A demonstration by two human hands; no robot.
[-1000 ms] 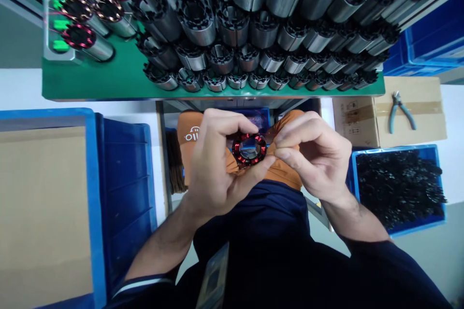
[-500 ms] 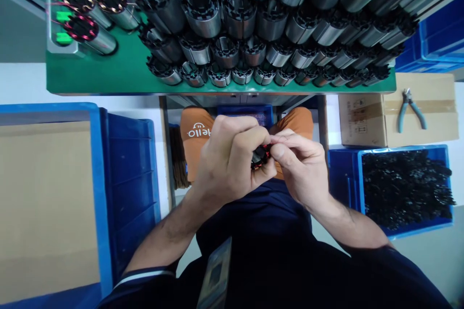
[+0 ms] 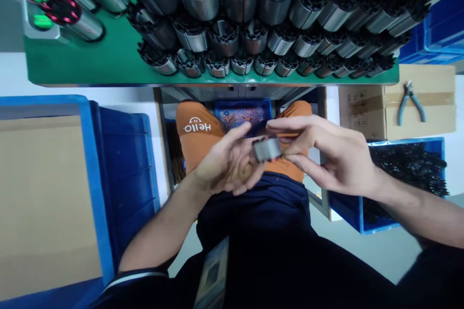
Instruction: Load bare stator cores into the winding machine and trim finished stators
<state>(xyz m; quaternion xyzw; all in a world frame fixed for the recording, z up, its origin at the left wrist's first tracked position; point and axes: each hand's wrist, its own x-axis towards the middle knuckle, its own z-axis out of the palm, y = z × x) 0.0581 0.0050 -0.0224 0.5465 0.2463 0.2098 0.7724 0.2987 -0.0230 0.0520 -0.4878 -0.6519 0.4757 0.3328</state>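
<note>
A wound motor stator (image 3: 267, 149), a short silvery cylinder with a dark rim and a little red at its right end, is tilted on its side above my lap, slightly blurred. My right hand (image 3: 331, 154) pinches it at the right end between thumb and fingers. Palm up, my left hand (image 3: 232, 159) lies just left of the stator, its thumb apart and its fingers loosely curved. The stator's left end overlaps the left fingers; whether they touch cannot be made out.
Many stator cores (image 3: 232, 38) stand in rows on the green bench (image 3: 119, 65). Wound stators (image 3: 72, 14) stand at its left end. A blue bin with black parts (image 3: 409, 166) and a carton (image 3: 435, 106) with pliers (image 3: 409, 101) are right. A blue crate (image 3: 92, 193) is left.
My left hand has let go of its wrap round the stator and turned palm up. My right hand has moved right and now holds the stator, which is turned on its side. The view has shifted slightly.
</note>
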